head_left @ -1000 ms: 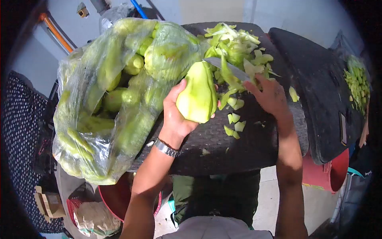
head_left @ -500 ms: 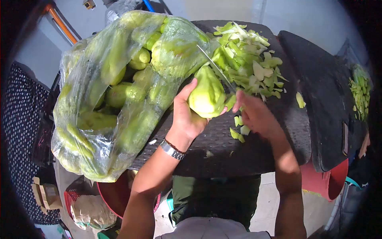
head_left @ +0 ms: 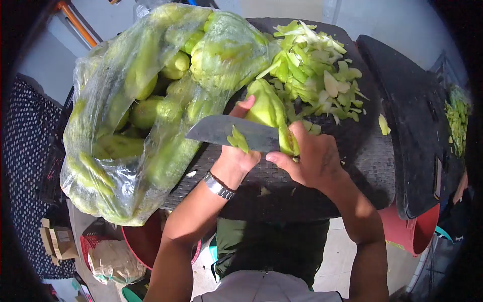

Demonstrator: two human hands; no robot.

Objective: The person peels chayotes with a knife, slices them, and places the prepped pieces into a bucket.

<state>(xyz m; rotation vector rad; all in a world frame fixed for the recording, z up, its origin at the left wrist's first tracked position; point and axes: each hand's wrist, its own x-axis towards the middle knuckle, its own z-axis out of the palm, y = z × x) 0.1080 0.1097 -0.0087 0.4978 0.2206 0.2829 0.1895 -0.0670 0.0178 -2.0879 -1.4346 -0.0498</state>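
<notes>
My left hand [head_left: 237, 155], with a metal watch [head_left: 218, 185] on the wrist, is closed round a pale green chayote [head_left: 265, 106]. In my right hand [head_left: 318, 160] is a knife [head_left: 209, 132], its broad blade lying across the near end of the chayote and pointing left. A slice of green peel [head_left: 237, 140] clings to the blade. Another strip [head_left: 286, 140] hangs by my right fingers at the chayote's side. Part of my left fingers is hidden behind blade and chayote. Just beyond lies a heap of peel pieces [head_left: 322, 83].
A clear plastic bag [head_left: 126, 194] full of chayotes fills the left of the dark table [head_left: 352, 181]. On the right stands a black board [head_left: 407, 121], with green vegetables [head_left: 457, 121] past it. Below are a red tub [head_left: 143, 241] and a red bucket [head_left: 415, 229].
The knife has swung from the chayote's far side to its near side, the blade now pointing left. My right hand has come in against the chayote, still held in my left hand.
</notes>
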